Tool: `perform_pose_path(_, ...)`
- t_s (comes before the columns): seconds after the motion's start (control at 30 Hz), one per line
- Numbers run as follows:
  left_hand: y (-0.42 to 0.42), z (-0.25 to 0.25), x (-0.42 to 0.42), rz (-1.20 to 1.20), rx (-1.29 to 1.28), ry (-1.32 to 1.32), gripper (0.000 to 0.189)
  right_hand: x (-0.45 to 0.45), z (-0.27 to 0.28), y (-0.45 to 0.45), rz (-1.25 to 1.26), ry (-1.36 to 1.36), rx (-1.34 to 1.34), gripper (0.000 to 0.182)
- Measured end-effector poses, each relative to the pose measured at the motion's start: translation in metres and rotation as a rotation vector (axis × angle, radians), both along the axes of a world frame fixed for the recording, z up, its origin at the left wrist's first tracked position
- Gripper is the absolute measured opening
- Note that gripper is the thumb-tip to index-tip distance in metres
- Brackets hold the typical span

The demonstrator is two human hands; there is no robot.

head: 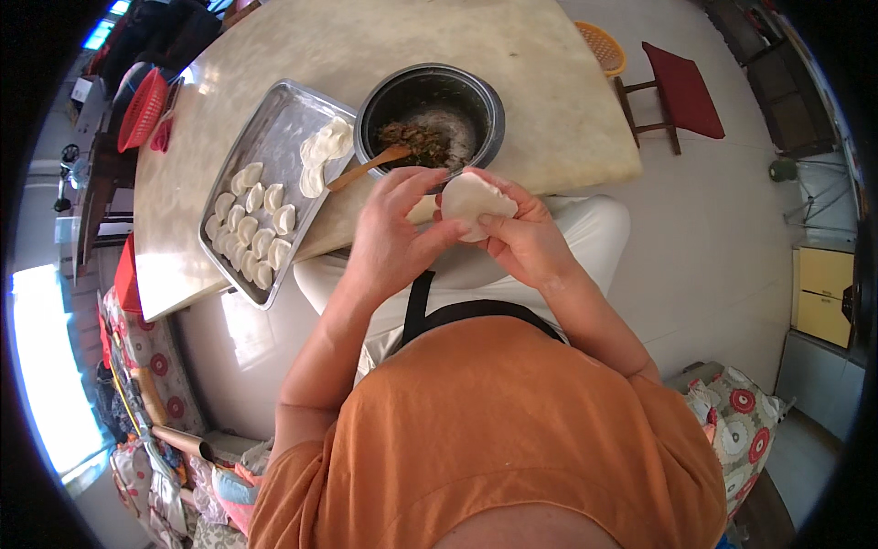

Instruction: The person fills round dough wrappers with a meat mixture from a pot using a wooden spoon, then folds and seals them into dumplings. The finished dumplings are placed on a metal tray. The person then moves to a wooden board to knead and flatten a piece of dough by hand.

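Note:
A round dumpling wrapper (473, 200) is held up in front of my lap, just off the near rim of the pot. My right hand (531, 237) pinches its right side, thumb on the face and fingers behind. My left hand (405, 226) has its thumb on the lower left edge, with some fingertips behind the dough. Beyond them, a dark inner pot (495, 103) contains chopped filling (418, 141). A wooden spatula (367, 169) rests in it, its handle over the rim. To the left, a metal tray (274, 113) bears folded dumplings (248, 230) and overlapping loose wrappers (326, 151).
The pot and tray stand on a pale table (549, 89); the tray's near end juts past the table edge. A red-topped stool (682, 89) and a yellow basket (601, 48) are at the right. A red basket (144, 110) is at the far left.

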State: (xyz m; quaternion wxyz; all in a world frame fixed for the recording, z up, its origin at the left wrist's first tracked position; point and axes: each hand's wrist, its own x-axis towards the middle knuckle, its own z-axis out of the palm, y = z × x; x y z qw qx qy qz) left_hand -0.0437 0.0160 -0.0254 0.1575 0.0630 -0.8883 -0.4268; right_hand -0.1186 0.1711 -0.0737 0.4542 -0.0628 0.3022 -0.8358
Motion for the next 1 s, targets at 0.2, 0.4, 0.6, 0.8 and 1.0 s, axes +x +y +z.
perform_pose_path(0.2, 0.001, -0.025, -0.015, 0.000, 0.387, -0.023, 0.014, -0.001, 0.009, 0.002, 0.036, 0.012, -0.018, 0.034)
perform_pose_path(0.4, -0.001, -0.017, -0.016, 0.038, -0.044, 0.141, 0.027, -0.001, -0.005, -0.004, 0.022, -0.047, 0.108, 0.035)
perform_pose_path(0.6, -0.052, 0.012, -0.013, 0.053, -0.883, -0.134, 0.030, -0.015, -0.017, 0.011, -0.068, -0.146, -0.013, 0.032)
perform_pose_path(0.8, -0.073, -0.011, -0.032, -0.079, -1.122, -0.394, 0.009, -0.019, -0.024, 0.015, -0.108, -0.223, 0.137, 0.029)
perform_pose_path(1.0, -0.078, 0.007, -0.050, -0.167, -1.205, -0.422, 0.009, -0.026, -0.028, 0.015, -0.216, -0.258, 0.262, 0.030)
